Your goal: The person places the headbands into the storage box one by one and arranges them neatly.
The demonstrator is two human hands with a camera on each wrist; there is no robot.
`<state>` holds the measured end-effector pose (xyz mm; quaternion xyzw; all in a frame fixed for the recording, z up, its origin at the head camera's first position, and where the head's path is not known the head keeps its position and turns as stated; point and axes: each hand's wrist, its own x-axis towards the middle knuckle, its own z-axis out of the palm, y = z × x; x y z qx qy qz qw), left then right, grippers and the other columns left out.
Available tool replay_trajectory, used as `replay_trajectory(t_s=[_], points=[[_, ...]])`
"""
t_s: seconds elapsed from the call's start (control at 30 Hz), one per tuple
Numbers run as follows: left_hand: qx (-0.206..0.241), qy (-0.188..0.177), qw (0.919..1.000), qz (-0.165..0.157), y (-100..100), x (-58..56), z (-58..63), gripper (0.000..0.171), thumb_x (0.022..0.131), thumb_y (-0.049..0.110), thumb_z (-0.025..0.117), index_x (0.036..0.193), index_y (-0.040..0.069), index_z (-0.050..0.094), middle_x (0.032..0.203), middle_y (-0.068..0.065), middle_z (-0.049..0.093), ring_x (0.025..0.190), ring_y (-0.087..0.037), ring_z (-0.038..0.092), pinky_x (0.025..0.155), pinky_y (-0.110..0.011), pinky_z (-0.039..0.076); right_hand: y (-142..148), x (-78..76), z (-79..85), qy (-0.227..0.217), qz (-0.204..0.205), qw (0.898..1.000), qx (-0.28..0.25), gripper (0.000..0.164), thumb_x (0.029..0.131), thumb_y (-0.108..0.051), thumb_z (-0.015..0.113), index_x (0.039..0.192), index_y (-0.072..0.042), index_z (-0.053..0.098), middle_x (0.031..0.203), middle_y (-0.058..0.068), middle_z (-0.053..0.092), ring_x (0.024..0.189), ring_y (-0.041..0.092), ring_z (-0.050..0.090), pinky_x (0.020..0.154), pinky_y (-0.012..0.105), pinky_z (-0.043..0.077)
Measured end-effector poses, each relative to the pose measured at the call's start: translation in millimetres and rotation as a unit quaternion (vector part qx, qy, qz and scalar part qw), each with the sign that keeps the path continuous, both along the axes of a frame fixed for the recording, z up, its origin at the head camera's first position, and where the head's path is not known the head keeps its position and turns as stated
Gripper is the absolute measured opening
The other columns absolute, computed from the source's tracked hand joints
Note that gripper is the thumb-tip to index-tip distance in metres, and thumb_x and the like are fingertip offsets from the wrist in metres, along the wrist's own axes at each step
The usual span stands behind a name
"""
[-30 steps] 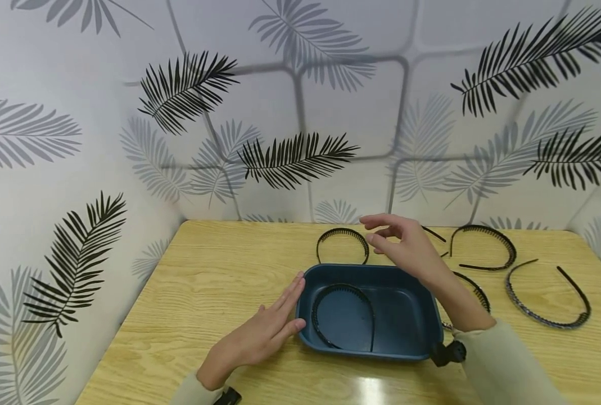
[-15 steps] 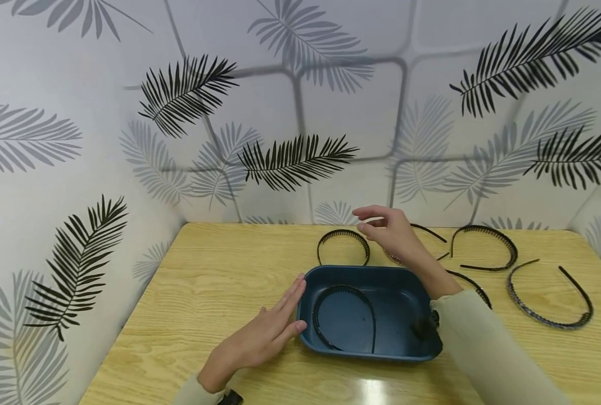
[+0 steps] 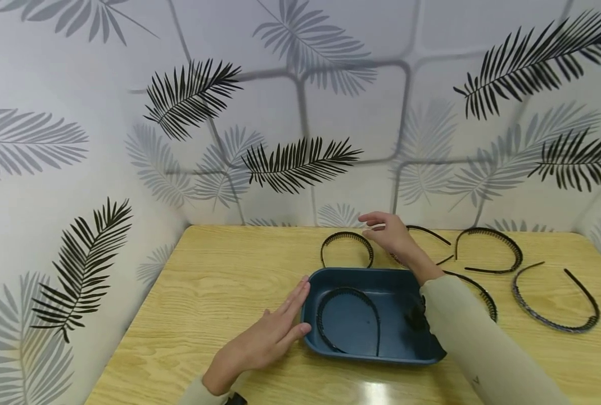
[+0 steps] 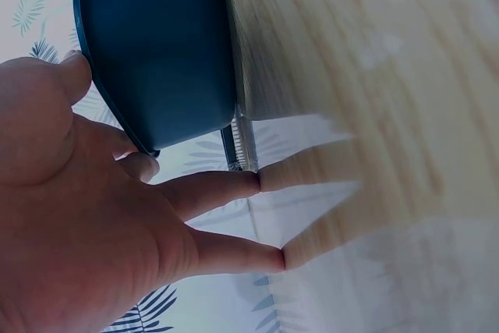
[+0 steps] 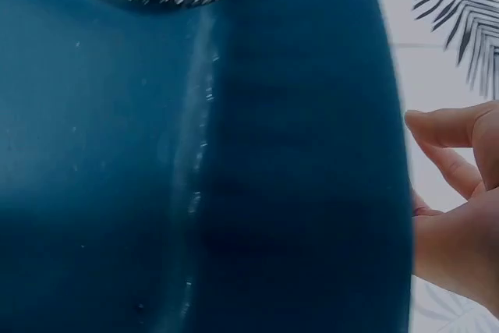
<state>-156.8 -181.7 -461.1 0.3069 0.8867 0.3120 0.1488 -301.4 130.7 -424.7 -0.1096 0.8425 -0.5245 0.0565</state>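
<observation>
A dark blue plastic tub (image 3: 376,358) stands on the wooden table, one black toothed headband (image 3: 348,289) inside it. My left hand (image 3: 265,340) touches the tub's left end with extended fingers; in the left wrist view its thumb lies at the rim and two fingertips meet the tabletop. Reaching over the tub's right end, my right hand (image 3: 392,237) is just beyond the far rim, fingers bent loosely, nothing seen between them. To its left lies another black headband (image 3: 347,235). A further headband (image 3: 429,230) is partly hidden behind the right hand.
More headbands lie on the right: a black one (image 3: 518,253) at the back, a patterned one (image 3: 548,322) at the far right, and one (image 3: 484,295) partly covered by my right sleeve. A leaf-patterned wall (image 3: 275,208) borders the table's back and left.
My right hand has moved farther from me and slightly left, its sleeve now covering the tub's right end. The left hand has stayed at the tub's left side.
</observation>
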Motion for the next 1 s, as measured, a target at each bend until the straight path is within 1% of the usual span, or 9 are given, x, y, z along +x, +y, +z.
replay_trajectory(t_s=[0.07, 0.23, 0.4, 0.43, 0.63, 0.73, 0.87, 0.97, 1.0], points=[[-0.002, 0.001, 1.0, 0.001, -0.1, 0.2, -0.1, 0.072, 0.113, 0.039, 0.037, 0.165, 0.026, -0.01, 0.171, 0.011, -0.015, 0.154, -0.027, 0.017, 0.102, -0.084, 0.021, -0.5, -3.4, -3.7, -0.01, 0.0, 1.0, 0.01, 0.04, 0.101, -0.003, 0.061, 0.14, 0.005, 0.058, 0.143, 0.034, 0.048, 0.13, 0.05, 0.049, 0.103, 0.058, 0.045], [-0.009, 0.006, 0.9999, 0.002, -0.6, 0.0, 0.8, 0.072, 0.113, 0.04, 0.037, 0.165, 0.026, -0.01, 0.171, 0.008, -0.014, 0.154, -0.027, 0.018, 0.101, -0.085, 0.021, -3.9, -12.8, -9.3, -0.029, 0.005, 0.999, 0.022, 0.042, 0.1, -0.002, 0.06, 0.141, 0.006, 0.057, 0.145, 0.034, 0.046, 0.132, 0.05, 0.047, 0.103, 0.058, 0.045], [-0.008, 0.004, 1.0, 0.002, 1.3, -0.3, 2.4, 0.072, 0.113, 0.041, 0.037, 0.166, 0.026, -0.009, 0.17, 0.012, -0.016, 0.155, -0.026, 0.017, 0.101, -0.085, 0.02, -7.7, -18.9, -16.1, -0.047, 0.011, 0.998, 0.039, 0.044, 0.099, -0.003, 0.057, 0.142, 0.005, 0.056, 0.147, 0.033, 0.044, 0.133, 0.049, 0.046, 0.102, 0.058, 0.046], [-0.007, 0.002, 1.0, 0.002, 1.9, -0.1, 2.4, 0.072, 0.113, 0.042, 0.037, 0.166, 0.026, -0.009, 0.17, 0.013, -0.016, 0.155, -0.025, 0.016, 0.101, -0.085, 0.02, -7.9, -19.8, -18.0, -0.047, 0.011, 0.998, 0.045, 0.044, 0.099, -0.003, 0.057, 0.142, 0.005, 0.056, 0.147, 0.033, 0.044, 0.133, 0.049, 0.046, 0.101, 0.057, 0.047], [-0.011, 0.006, 0.9999, -0.002, 4.1, 1.1, -1.5, 0.072, 0.113, 0.041, 0.037, 0.166, 0.025, -0.008, 0.171, 0.009, -0.013, 0.155, -0.025, 0.015, 0.1, -0.085, 0.021, -9.8, -22.0, -29.0, -0.046, 0.007, 0.996, 0.075, 0.039, 0.095, 0.001, 0.059, 0.134, 0.005, 0.063, 0.142, 0.034, 0.049, 0.13, 0.049, 0.048, 0.092, 0.051, 0.051], [-0.012, 0.009, 0.9999, 0.001, 3.4, 1.5, -3.5, 0.072, 0.113, 0.042, 0.037, 0.166, 0.025, -0.008, 0.171, 0.01, -0.014, 0.155, -0.024, 0.015, 0.1, -0.085, 0.021, -11.8, -22.6, -31.8, -0.048, 0.008, 0.995, 0.085, 0.038, 0.093, 0.003, 0.059, 0.13, 0.005, 0.067, 0.139, 0.033, 0.052, 0.128, 0.048, 0.049, 0.091, 0.05, 0.05], [-0.013, 0.013, 0.9998, 0.003, 1.6, 1.5, -3.5, 0.072, 0.113, 0.042, 0.036, 0.166, 0.025, -0.008, 0.171, 0.011, -0.014, 0.155, -0.025, 0.017, 0.1, -0.085, 0.023, -14.8, -24.2, -33.2, -0.054, 0.018, 0.994, 0.09, 0.041, 0.089, 0.007, 0.057, 0.129, 0.008, 0.067, 0.141, 0.03, 0.054, 0.129, 0.046, 0.05, 0.092, 0.049, 0.05], [-0.013, 0.016, 0.9998, 0.005, -0.4, 1.7, -2.4, 0.072, 0.113, 0.041, 0.037, 0.166, 0.025, -0.008, 0.171, 0.01, -0.013, 0.154, -0.025, 0.018, 0.1, -0.084, 0.023, -17.1, -26.3, -34.2, -0.048, 0.026, 0.994, 0.091, 0.042, 0.087, 0.01, 0.057, 0.128, 0.01, 0.067, 0.141, 0.029, 0.055, 0.126, 0.045, 0.052, 0.085, 0.042, 0.05], [-0.012, 0.016, 0.9998, 0.006, -1.1, 1.8, -2.1, 0.072, 0.113, 0.041, 0.037, 0.166, 0.025, -0.008, 0.171, 0.009, -0.013, 0.154, -0.025, 0.019, 0.101, -0.084, 0.024, -18.1, -27.1, -34.6, -0.046, 0.028, 0.995, 0.089, 0.041, 0.087, 0.011, 0.057, 0.126, 0.01, 0.068, 0.141, 0.029, 0.056, 0.123, 0.044, 0.054, 0.08, 0.039, 0.049]])
